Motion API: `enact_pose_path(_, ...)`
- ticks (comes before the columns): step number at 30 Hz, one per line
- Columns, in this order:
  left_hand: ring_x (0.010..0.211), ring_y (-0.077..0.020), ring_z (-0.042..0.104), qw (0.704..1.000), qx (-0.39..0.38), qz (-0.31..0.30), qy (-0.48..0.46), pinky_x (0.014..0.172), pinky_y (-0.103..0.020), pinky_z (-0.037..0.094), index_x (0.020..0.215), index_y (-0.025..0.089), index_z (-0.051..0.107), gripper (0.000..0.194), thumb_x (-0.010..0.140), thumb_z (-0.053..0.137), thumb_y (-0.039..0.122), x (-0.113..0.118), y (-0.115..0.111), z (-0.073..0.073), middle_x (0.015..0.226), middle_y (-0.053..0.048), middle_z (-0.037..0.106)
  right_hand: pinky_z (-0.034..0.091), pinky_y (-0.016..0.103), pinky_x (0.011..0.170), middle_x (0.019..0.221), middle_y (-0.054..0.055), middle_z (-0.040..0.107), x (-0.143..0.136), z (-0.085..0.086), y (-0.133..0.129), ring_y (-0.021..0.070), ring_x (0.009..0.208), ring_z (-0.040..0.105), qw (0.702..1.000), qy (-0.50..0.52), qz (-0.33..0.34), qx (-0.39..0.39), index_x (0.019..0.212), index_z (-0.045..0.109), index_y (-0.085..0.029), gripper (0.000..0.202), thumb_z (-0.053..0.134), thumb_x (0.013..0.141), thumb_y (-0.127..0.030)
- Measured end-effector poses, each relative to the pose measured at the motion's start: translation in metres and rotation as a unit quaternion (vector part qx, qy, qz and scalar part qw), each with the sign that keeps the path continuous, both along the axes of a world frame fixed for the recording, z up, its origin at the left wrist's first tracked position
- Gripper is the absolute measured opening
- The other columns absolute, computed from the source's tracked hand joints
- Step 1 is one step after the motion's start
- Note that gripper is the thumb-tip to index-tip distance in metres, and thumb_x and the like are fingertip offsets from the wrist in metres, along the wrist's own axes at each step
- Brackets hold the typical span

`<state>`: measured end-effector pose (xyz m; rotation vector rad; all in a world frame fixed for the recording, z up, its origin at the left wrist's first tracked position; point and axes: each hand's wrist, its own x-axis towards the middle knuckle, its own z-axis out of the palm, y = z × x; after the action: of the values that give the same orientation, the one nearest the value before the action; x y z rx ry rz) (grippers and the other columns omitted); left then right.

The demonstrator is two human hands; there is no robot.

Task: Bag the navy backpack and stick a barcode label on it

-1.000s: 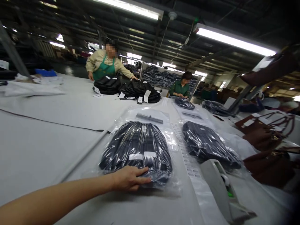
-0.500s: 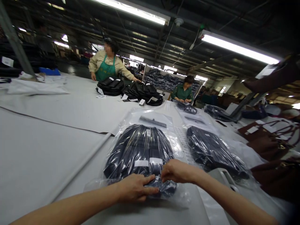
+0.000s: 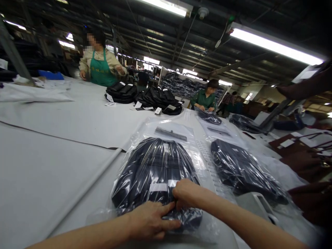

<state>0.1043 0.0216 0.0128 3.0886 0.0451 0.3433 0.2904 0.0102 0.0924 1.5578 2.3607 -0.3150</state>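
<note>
Bagged garment (image 3: 155,166): left hand (image 3: 147,221) flat, right hand (image 3: 186,194) pinching.

left hand (image 3: 149,221) flat, fingers extended | right hand (image 3: 187,193) curled, knuckles up

Near edge of the bagged dark garment (image 3: 155,173): covered by the left hand (image 3: 149,221) and right hand (image 3: 188,193). White labels (image 3: 163,186) on it: print too small to read. Tape dispenser (image 3: 255,204): base hidden by the right forearm. Brown bags (image 3: 306,162): cut off at the right edge. Both forearms: cut off at the bottom edge. Far stacks (image 3: 181,88): blurred.
</note>
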Motion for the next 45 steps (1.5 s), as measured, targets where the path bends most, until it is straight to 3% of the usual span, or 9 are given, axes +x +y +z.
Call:
enact_pose_path(3,0.075,-0.0233,0.061,1.000,-0.010,0.001,0.007,0.057,-0.032,0.052,0.132,0.037,0.034,0.060,0.077,0.059,0.034,0.000,0.000,0.000,0.141,-0.009,0.035,0.035,0.026,0.053,0.073,0.004,0.067,0.011,-0.001,0.014,0.0220,0.065,0.061,1.000,-0.015,0.004,0.002,0.090,0.065,-0.021,0.046,0.078,0.052,-0.043)
enact_pose_path(7,0.081,-0.0260,0.062,0.999,-0.016,-0.001,0.028,0.061,-0.035,0.053,0.133,0.036,0.032,0.064,0.076,0.060,0.032,0.000,0.001,-0.002,0.142,-0.013,0.034,0.028,0.023,0.048,0.060,-0.002,0.058,0.041,0.006,0.029,0.0154,0.055,0.052,0.992,0.068,-0.103,-0.017,0.070,0.060,-0.022,0.043,0.078,0.047,-0.053)
enact_pose_path(12,0.082,-0.0281,0.063,0.999,-0.015,-0.005,0.029,0.061,-0.038,0.054,0.133,0.035,0.033,0.062,0.077,0.058,0.031,0.000,0.001,-0.001,0.139,-0.015,0.038,0.030,0.022,0.052,0.057,-0.005,0.051,0.049,0.020,-0.006,0.0108,0.055,0.046,0.943,0.248,-0.209,0.080,0.076,0.056,-0.020,0.023,0.064,0.073,-0.042)
enact_pose_path(18,0.075,-0.0213,0.061,1.000,-0.024,-0.013,0.008,0.062,-0.031,0.051,0.129,0.032,0.041,0.057,0.075,0.058,0.025,0.001,0.003,0.005,0.138,-0.010,0.040,0.035,0.020,0.054,0.065,-0.004,0.054,0.012,-0.021,-0.054,0.0097,0.059,0.048,0.876,0.424,-0.230,-0.009,0.075,0.057,-0.018,0.009,0.055,0.069,-0.012)
enact_pose_path(22,0.091,-0.0232,0.061,0.985,-0.163,-0.049,-0.024,0.075,-0.030,0.050,0.130,0.030,0.043,0.045,0.085,0.047,0.026,-0.002,0.010,0.013,0.141,-0.008,0.038,0.040,0.024,0.061,0.069,-0.002,0.059,0.011,-0.043,-0.057,0.0122,0.064,0.053,0.859,0.434,-0.270,0.036,0.078,0.058,-0.018,0.013,0.048,0.071,-0.011)
enact_pose_path(27,0.105,-0.0195,0.056,0.874,-0.446,0.086,-0.174,0.093,-0.030,0.041,0.121,0.019,0.051,0.035,0.095,0.031,0.032,-0.001,0.017,0.018,0.113,-0.007,0.061,0.047,0.028,0.064,0.072,0.001,0.063,0.012,-0.035,-0.061,0.0161,0.066,0.060,0.807,0.497,-0.316,0.034,0.086,0.055,-0.019,0.014,0.042,0.081,-0.023)
enact_pose_path(32,0.047,-0.0075,0.048,0.767,-0.588,0.155,-0.204,0.044,-0.020,0.037,0.109,0.018,0.051,0.036,0.094,0.031,0.044,0.007,0.020,0.011,0.097,-0.006,0.065,0.045,0.027,0.066,0.080,0.003,0.062,-0.019,-0.026,-0.070,0.0151,0.068,0.058,0.840,0.426,-0.231,0.244,0.094,0.058,-0.020,0.016,0.048,0.084,-0.026)
enact_pose_path(36,0.034,-0.0021,0.032,0.673,-0.684,0.156,-0.236,0.032,-0.018,0.019,0.104,0.017,0.048,0.041,0.090,0.035,0.053,0.013,0.021,0.004,0.094,-0.007,0.065,0.044,0.024,0.065,0.079,0.004,0.058,-0.044,-0.047,-0.065,0.0141,0.072,0.056,0.892,0.407,-0.067,0.186,0.086,0.061,-0.020,0.021,0.041,0.087,-0.020)
enact_pose_path(45,0.034,-0.0032,0.028,0.545,-0.758,0.210,-0.292,0.029,-0.016,0.022,0.090,0.014,0.048,0.052,0.084,0.037,0.064,0.017,0.045,0.016,0.078,-0.009,0.064,0.040,0.025,0.066,0.080,0.001,0.051,-0.047,-0.066,-0.047,0.0134,0.074,0.053,0.920,0.354,-0.126,0.112,0.085,0.065,-0.024,0.018,0.047,0.087,-0.026)
